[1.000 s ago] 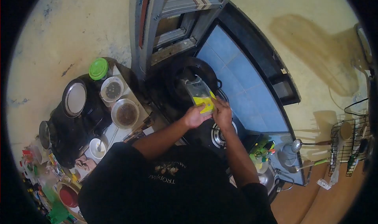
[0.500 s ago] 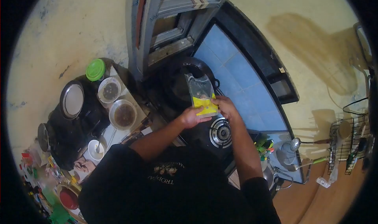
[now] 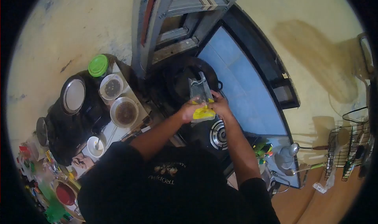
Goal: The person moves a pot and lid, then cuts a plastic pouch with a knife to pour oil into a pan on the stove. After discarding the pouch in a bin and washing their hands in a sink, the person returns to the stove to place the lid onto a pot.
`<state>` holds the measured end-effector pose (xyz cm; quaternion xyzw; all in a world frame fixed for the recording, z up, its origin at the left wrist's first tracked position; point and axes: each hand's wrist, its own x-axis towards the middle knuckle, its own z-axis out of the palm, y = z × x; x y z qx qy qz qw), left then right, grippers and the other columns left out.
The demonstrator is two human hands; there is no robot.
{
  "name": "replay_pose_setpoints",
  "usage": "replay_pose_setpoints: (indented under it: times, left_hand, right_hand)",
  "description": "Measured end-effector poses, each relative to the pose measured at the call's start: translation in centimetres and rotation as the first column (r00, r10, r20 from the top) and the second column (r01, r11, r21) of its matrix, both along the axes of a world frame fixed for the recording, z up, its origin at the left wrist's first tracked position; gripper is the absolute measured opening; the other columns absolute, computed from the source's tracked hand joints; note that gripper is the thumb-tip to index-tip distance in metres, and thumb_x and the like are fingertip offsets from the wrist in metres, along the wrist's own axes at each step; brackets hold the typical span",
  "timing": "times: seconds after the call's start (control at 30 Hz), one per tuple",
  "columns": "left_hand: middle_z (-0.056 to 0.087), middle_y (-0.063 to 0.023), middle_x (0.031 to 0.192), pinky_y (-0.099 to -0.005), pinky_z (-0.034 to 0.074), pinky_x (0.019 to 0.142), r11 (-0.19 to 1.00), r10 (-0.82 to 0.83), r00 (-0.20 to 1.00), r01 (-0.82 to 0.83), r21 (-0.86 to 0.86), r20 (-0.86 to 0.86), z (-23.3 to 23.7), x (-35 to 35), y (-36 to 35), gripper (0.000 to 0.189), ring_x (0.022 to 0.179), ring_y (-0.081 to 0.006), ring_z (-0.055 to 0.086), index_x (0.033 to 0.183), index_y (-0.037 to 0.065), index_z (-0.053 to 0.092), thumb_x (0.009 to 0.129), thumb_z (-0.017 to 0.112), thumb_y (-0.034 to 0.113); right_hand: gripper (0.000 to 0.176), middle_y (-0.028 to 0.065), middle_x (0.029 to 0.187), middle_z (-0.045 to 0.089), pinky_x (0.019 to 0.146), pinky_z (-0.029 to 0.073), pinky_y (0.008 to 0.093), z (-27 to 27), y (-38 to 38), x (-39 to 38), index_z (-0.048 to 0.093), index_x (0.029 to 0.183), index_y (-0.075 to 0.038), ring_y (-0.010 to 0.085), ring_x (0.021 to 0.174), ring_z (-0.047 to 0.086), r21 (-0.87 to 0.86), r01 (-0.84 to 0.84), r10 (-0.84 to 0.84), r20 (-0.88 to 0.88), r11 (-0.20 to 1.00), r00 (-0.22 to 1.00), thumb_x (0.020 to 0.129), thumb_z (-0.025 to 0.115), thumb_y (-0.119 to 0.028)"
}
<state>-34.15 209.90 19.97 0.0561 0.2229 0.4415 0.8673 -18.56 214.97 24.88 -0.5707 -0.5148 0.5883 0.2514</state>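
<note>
Between my two hands is a clear plastic packet (image 3: pixel 203 113) with a yellow lower part, tilted above the stove. My left hand (image 3: pixel 189 110) grips its left side, fingers closed on the plastic. On the other side my right hand (image 3: pixel 219 105) pinches the packet near its middle. The transparent top end points away from me, toward a dark wok (image 3: pixel 182 82) on the far burner. What the packet holds is hard to make out. Just below my right hand lies a bare gas burner (image 3: pixel 219 135).
To the left stand a strainer (image 3: pixel 125 112), a white bowl (image 3: pixel 95 146), a green-lidded jar (image 3: pixel 98 65) and a dark pot with a pale lid (image 3: pixel 73 94). Ladles (image 3: pixel 294 149) hang by a wire rack (image 3: pixel 343 149) at right. Blue tiles (image 3: pixel 240 86) border the stove.
My right hand has shifted up the packet, and both hands have drawn in around its middle. The packet's clear end now looks narrower and folded. The whole view has shifted slightly.
</note>
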Motion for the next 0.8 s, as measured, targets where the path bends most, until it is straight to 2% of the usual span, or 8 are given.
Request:
replay_pose_setpoints:
  times: [0.17,0.23,0.37,0.47,0.57,0.63,0.67,0.8]
  left_hand:
    - [0.056,-0.0076,0.114,-0.0322,0.046,0.088,0.964,0.214,0.951,-0.169,0.206,-0.222,-2.1,1.0,0.5,0.06,0.102,-0.018,0.056,0.136,0.012,0.033,0.083,0.059,0.0]
    - [0.056,-0.0075,0.114,-0.032,0.046,0.088,0.963,0.211,0.947,-0.159,0.219,-0.241,-2.0,0.8,0.5,0.063,0.101,-0.0174,0.056,0.137,0.012,0.032,0.083,0.059,-0.001]
    - [0.056,-0.0078,0.115,-0.0317,0.046,0.086,0.962,0.189,0.938,-0.117,0.248,-0.292,-1.0,-0.1,0.2,0.07,0.099,-0.0167,0.056,0.141,0.013,0.026,0.082,0.06,-0.002]
    - [0.055,-0.0088,0.116,-0.032,0.047,0.086,0.955,0.187,0.953,-0.119,0.273,-0.237,-1.8,-0.1,0.2,0.077,0.099,-0.0181,0.057,0.143,0.018,0.017,0.082,0.059,-0.002]
    - [0.051,-0.0118,0.121,-0.0346,0.047,0.086,0.963,0.172,0.974,-0.135,0.234,-0.146,-0.3,-0.4,0.0,0.08,0.101,-0.0206,0.056,0.144,0.022,0.008,0.085,0.056,0.001]
    - [0.048,-0.0123,0.124,-0.0368,0.046,0.087,0.977,0.153,0.981,-0.132,0.168,-0.123,2.1,-0.9,-0.3,0.079,0.103,-0.0223,0.055,0.144,0.026,0.005,0.087,0.054,0.004]
    - [0.045,-0.0129,0.127,-0.039,0.046,0.087,0.987,0.133,0.986,-0.123,0.1,-0.098,2.8,-0.9,-0.4,0.077,0.105,-0.0239,0.055,0.144,0.03,0.002,0.089,0.051,0.007]
    - [0.042,-0.0121,0.129,-0.0425,0.045,0.088,0.978,0.149,0.989,-0.146,0.147,-0.014,0.8,0.3,0.4,0.073,0.108,-0.0254,0.053,0.142,0.036,0.0,0.092,0.047,0.011]
  right_hand:
    - [0.05,0.0097,0.097,0.061,0.07,0.049,0.0286,2.3,1.5,-1.8,0.049,0.122,-0.001,0.0172,0.079,0.058,-0.092,0.161,-0.164,-0.026,0.983,0.986,0.075,0.066,-0.007]
    - [0.047,0.0086,0.095,0.061,0.07,0.048,0.0284,3.2,2.2,-2.0,0.049,0.122,-0.002,0.0157,0.083,0.057,-0.265,0.176,-0.203,-0.08,0.948,0.976,0.082,0.065,-0.019]
    - [0.042,0.0069,0.094,0.062,0.07,0.049,0.0287,0.1,3.9,-1.2,0.051,0.12,-0.002,0.0152,0.081,0.057,-0.26,0.119,-0.186,-0.25,0.958,0.95,0.083,0.065,-0.017]
    - [0.036,0.0056,0.095,0.063,0.07,0.049,0.0299,-0.8,3.9,-1.2,0.055,0.118,-0.004,0.0162,0.076,0.059,-0.144,0.088,-0.107,-0.136,0.986,0.985,0.083,0.062,-0.009]
    - [0.046,0.0101,0.099,0.063,0.071,0.05,0.0302,-3.3,4.6,-0.5,0.053,0.122,-0.005,0.017,0.082,0.06,0.038,0.039,-0.039,-0.007,0.998,0.999,0.077,0.063,-0.003]
    - [0.053,0.0116,0.104,0.064,0.078,0.049,0.0302,0.2,3.8,-2.1,0.053,0.123,-0.007,0.0184,0.087,0.062,0.173,-0.17,0.065,0.489,0.97,0.87,0.071,0.061,-0.001]
    - [0.053,0.0116,0.104,0.064,0.078,0.049,0.0302,-0.4,3.9,-2.2,0.053,0.123,-0.007,0.0184,0.087,0.062,0.173,-0.169,0.064,0.489,0.97,0.87,0.071,0.061,-0.001]
    - [0.051,0.0146,0.107,0.063,0.083,0.046,0.0319,-0.4,3.5,-3.0,0.051,0.125,-0.009,0.0238,0.093,0.061,0.305,-0.309,0.024,0.676,0.901,0.737,0.075,0.059,-0.014]
